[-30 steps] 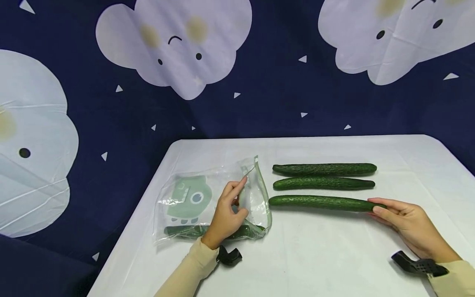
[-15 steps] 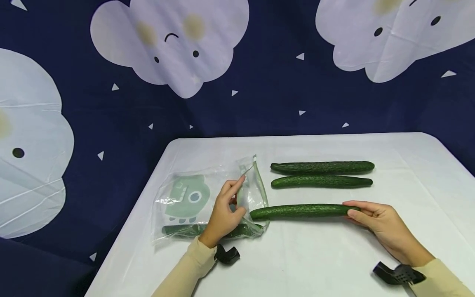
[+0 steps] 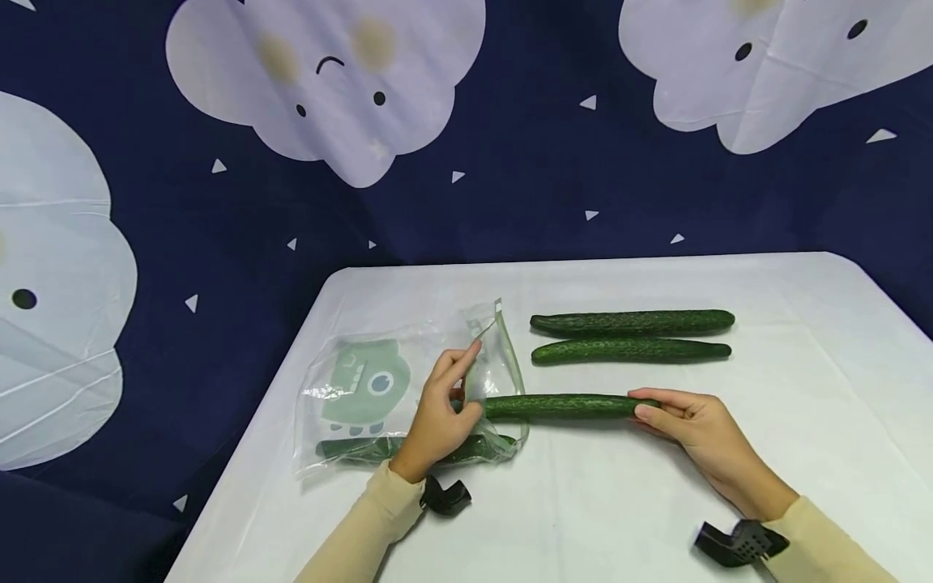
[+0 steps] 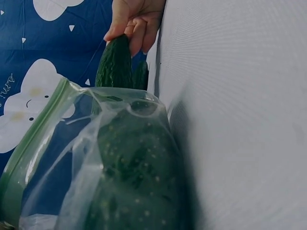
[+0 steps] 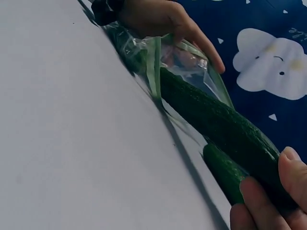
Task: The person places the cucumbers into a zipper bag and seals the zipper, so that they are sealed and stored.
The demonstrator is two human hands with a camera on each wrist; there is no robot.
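My right hand [image 3: 685, 413] pinches one end of a long dark green cucumber [image 3: 561, 406] between thumb and fingers. The cucumber's far end lies inside the mouth of a clear zip bag [image 3: 516, 364] with a green seal strip and a printed green monster. My left hand [image 3: 440, 409] grips the bag at its opening, the index finger stretched along the upper edge. Through the plastic, another cucumber [image 3: 357, 449] shows along the bag's near side, partly hidden by the left wrist. In the right wrist view, the held cucumber [image 5: 216, 117] passes between the seal strips [image 5: 153, 72].
Two more cucumbers, one farther back [image 3: 632, 323] and one nearer [image 3: 631, 351], lie side by side behind the held one. Everything sits on a white-covered table [image 3: 583, 510]. A dark blue cloth [image 3: 539, 219] with cloud prints hangs behind. Black wrist cameras sit on both sleeves.
My right hand has moved left with the cucumber, from beside the bag to partway inside its mouth. The left hand has stayed at the bag opening.
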